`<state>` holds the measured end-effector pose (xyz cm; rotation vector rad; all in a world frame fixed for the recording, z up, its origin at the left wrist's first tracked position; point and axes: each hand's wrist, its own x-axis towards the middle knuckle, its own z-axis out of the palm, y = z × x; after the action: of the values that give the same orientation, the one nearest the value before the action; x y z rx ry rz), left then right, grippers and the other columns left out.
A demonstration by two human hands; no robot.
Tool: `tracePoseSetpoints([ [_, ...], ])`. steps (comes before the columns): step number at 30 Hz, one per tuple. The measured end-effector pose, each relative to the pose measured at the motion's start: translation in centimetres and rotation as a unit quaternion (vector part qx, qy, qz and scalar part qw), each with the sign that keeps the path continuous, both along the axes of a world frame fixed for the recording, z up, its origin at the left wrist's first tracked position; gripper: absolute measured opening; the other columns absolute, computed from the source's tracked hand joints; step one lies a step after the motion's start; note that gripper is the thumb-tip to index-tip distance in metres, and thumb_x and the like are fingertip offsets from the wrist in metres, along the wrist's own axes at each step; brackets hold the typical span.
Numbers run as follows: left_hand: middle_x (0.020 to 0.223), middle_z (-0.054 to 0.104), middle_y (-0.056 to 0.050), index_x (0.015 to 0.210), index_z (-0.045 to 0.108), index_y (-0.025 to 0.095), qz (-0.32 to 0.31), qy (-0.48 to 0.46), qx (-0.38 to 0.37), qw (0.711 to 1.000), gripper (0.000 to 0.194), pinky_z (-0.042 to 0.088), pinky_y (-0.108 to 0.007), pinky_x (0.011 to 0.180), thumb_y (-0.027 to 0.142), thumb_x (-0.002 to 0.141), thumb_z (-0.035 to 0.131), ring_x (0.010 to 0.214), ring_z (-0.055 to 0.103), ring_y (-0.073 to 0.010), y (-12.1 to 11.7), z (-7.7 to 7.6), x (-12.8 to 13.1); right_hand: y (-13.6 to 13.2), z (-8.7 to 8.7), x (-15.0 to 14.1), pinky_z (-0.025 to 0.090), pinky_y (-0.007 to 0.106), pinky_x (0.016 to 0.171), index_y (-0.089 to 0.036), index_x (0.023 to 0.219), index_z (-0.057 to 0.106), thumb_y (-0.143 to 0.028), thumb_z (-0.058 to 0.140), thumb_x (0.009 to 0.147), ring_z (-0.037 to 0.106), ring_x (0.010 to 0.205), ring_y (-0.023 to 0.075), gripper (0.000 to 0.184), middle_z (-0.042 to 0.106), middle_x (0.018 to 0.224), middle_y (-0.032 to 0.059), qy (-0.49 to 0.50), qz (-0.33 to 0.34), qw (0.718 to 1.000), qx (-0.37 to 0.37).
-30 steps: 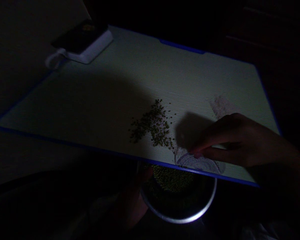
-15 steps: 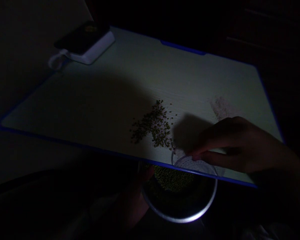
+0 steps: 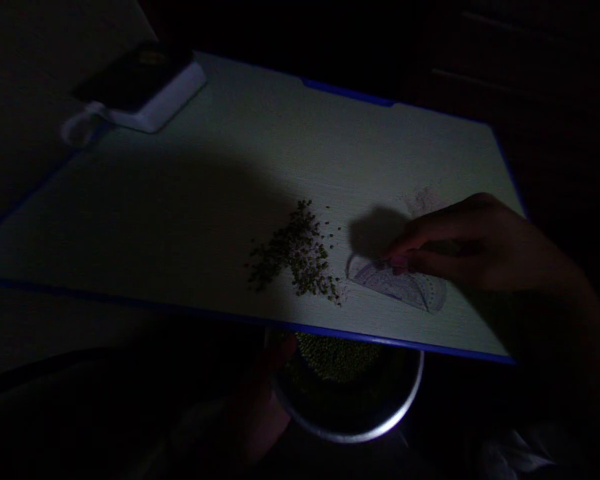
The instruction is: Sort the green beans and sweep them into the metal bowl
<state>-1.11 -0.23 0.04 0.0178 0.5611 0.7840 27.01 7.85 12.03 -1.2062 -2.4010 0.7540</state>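
Observation:
Between the thumb and fingers of my right hand (image 3: 460,243) is a clear half-round protractor (image 3: 395,283), its straight edge facing the board's near edge. To its left, small green beans (image 3: 293,257) lie scattered in a pile, with some pale powder among them. My left hand (image 3: 267,407), mostly in the dark, grips the left side of a round metal bowl (image 3: 360,437). Many green beans (image 3: 337,357) show inside the bowl, which sits just below the board's near edge and partly under it.
A pale board (image 3: 230,240) with a blue rim carries the pile. At its far left rests a white block-like box (image 3: 175,97) with a dark top and a loop. Pale powder (image 3: 425,199) lies near the right edge. The surroundings are very dark.
My right hand has moved the protractor away from the board's near edge, farther up the board. My left hand still grips the bowl. The whole view has shifted slightly.

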Motion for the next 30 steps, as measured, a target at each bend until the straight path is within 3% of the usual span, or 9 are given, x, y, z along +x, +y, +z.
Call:
tracePoseSetpoints([
  [3, 0.095, 0.086, 0.01, 0.096, 0.085, 0.034, -0.001, -0.003, 0.01, 1.0, 0.013, 0.047, -0.027, 0.111, 0.033, 0.083, 0.08, 0.094, 0.081, -0.0191, -0.1, -0.4, 0.1, -0.4, -0.2, -0.9, 0.053, 0.02, 0.064, -0.02, 0.1, 0.079, -0.029, 0.064, 0.099, 0.077, 0.071, 0.0128, 0.018, 0.082, 0.086, 0.0016, 0.008, 0.04, 0.999, -0.026],
  [7, 0.102, 0.085, 0.008, 0.102, 0.084, 0.034, -0.004, -0.027, 0.014, 1.0, 0.017, 0.039, -0.029, 0.117, 0.032, 0.092, 0.07, 0.109, 0.077, -0.0196, -0.5, -1.0, 0.0, -0.5, -0.5, -1.4, 0.054, 0.021, 0.066, -0.018, 0.102, 0.078, -0.027, 0.062, 0.1, 0.078, 0.075, 0.0132, 0.019, 0.083, 0.09, 0.0035, 0.019, 0.065, 0.997, -0.039],
  [14, 0.092, 0.086, 0.008, 0.097, 0.085, 0.035, -0.043, -0.019, 0.017, 0.999, 0.015, 0.041, -0.03, 0.116, 0.039, 0.086, 0.075, 0.11, 0.076, -0.0225, -0.3, -0.8, -0.2, 0.4, -0.6, 0.3, 0.052, 0.024, 0.061, -0.024, 0.101, 0.08, -0.033, 0.066, 0.097, 0.076, 0.067, 0.0153, 0.017, 0.083, 0.085, -0.0005, -0.009, -0.039, 0.999, -0.019],
  [19, 0.091, 0.086, 0.006, 0.092, 0.086, 0.034, -0.019, 0.023, -0.004, 1.0, 0.013, 0.043, -0.034, 0.116, 0.037, 0.088, 0.073, 0.116, 0.074, -0.0253, -0.6, -1.3, -0.6, 0.4, 0.1, 1.7, 0.051, 0.024, 0.058, -0.025, 0.097, 0.08, -0.031, 0.068, 0.095, 0.074, 0.065, 0.015, 0.015, 0.082, 0.081, -0.001, -0.014, -0.082, 0.996, -0.023],
  [22, 0.093, 0.086, 0.01, 0.089, 0.085, 0.037, 0.018, 0.023, -0.022, 0.999, 0.013, 0.046, -0.032, 0.113, 0.03, 0.087, 0.074, 0.108, 0.077, -0.0223, -0.7, -1.7, -0.7, 0.0, 0.4, 1.3, 0.052, 0.022, 0.06, -0.022, 0.101, 0.08, -0.031, 0.067, 0.096, 0.075, 0.068, 0.0132, 0.016, 0.082, 0.082, 0.0004, 0.006, -0.035, 0.999, -0.04],
  [25, 0.092, 0.086, 0.007, 0.089, 0.085, 0.036, 0.007, 0.015, -0.021, 1.0, 0.011, 0.046, -0.035, 0.112, 0.031, 0.086, 0.075, 0.107, 0.077, -0.0242, -0.7, -1.9, -0.5, -0.3, 0.1, 0.1, 0.054, 0.022, 0.066, -0.021, 0.103, 0.079, -0.029, 0.064, 0.098, 0.076, 0.075, 0.0126, 0.018, 0.082, 0.089, 0.0021, 0.01, 0.017, 0.998, -0.06],
  [27, 0.102, 0.086, 0.002, 0.098, 0.084, 0.035, -0.019, 0.002, -0.004, 1.0, 0.016, 0.044, -0.042, 0.115, 0.037, 0.09, 0.07, 0.119, 0.071, -0.0283, -0.6, -1.8, -0.4, -0.3, -0.4, -0.9, 0.053, 0.022, 0.068, -0.019, 0.103, 0.079, -0.026, 0.063, 0.098, 0.076, 0.077, 0.0123, 0.017, 0.082, 0.092, 0.0026, 0.007, -0.014, 0.999, -0.039],
  [30, 0.134, 0.074, -0.008, 0.123, 0.073, 0.03, -0.042, -0.017, 0.036, 0.998, 0.032, 0.043, -0.056, 0.113, 0.044, 0.096, 0.063, 0.133, 0.06, -0.0326, -0.2, -1.3, -0.4, -0.2, -1.3, -1.9, 0.053, 0.024, 0.068, -0.019, 0.103, 0.078, -0.025, 0.064, 0.097, 0.075, 0.077, 0.014, 0.016, 0.082, 0.093, 0.0034, 0.003, -0.107, 0.994, -0.015],
])
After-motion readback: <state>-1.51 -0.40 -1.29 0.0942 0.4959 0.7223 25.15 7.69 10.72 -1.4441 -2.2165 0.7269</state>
